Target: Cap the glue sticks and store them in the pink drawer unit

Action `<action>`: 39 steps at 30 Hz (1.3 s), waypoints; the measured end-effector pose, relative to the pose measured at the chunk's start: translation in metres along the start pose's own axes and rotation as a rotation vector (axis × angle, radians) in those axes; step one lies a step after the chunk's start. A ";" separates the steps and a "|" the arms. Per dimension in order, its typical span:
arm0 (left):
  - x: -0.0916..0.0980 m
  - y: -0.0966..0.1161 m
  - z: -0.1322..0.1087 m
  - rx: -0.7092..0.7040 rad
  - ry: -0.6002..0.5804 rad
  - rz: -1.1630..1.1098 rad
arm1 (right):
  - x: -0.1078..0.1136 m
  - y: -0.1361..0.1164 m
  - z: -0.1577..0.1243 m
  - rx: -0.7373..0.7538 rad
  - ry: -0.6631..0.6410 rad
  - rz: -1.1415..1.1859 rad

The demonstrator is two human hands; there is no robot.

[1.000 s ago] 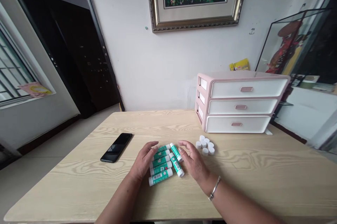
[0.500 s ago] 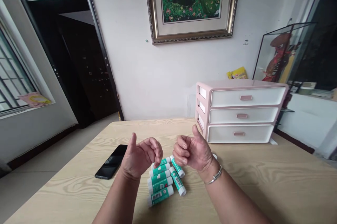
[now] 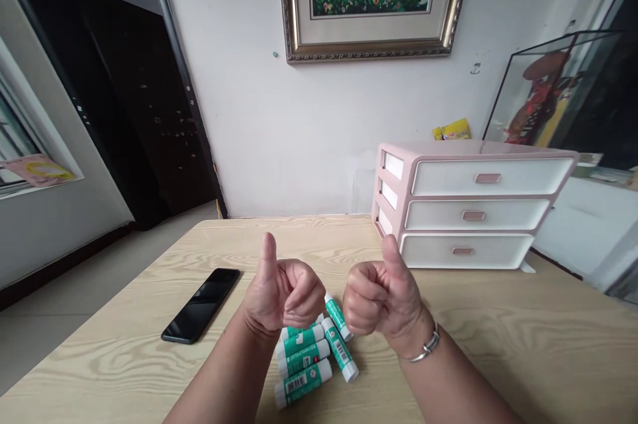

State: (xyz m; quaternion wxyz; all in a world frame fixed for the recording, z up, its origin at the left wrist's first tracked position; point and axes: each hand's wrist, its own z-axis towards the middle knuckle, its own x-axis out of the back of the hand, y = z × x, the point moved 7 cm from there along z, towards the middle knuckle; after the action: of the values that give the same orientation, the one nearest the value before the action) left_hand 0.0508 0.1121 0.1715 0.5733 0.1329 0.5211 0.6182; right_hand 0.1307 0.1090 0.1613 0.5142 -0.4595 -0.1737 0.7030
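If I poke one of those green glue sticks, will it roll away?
Probably: the glue sticks are round tubes lying sideways on a smooth table. They look plastic, so likely stiff and light. Packed neighbours might block it.

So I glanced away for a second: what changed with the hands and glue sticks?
Both hands rose off the table from beside the glue sticks: the left hand and right hand are now above them as fists, thumbs up, holding nothing. The glue sticks, phone and drawers stayed put.

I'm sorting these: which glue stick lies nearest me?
The glue stick at the row's near end, its barcode showing; the rest lie farther back.
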 end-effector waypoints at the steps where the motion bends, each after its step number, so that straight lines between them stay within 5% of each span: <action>1: 0.000 -0.001 0.000 0.010 -0.002 0.002 | 0.001 -0.001 -0.001 0.008 0.015 -0.002; 12: 0.019 -0.006 -0.010 0.063 0.061 0.080 | 0.016 -0.003 0.002 0.006 0.045 0.000; 39: 0.018 -0.007 -0.015 0.058 0.033 0.075 | 0.008 0.002 0.001 0.042 -0.064 0.042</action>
State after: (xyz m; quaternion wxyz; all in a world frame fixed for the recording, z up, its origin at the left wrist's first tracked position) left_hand 0.0374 0.1187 0.1521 0.5371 0.1586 0.5428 0.6259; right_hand 0.1283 0.1160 0.1571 0.5031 -0.4294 -0.1658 0.7315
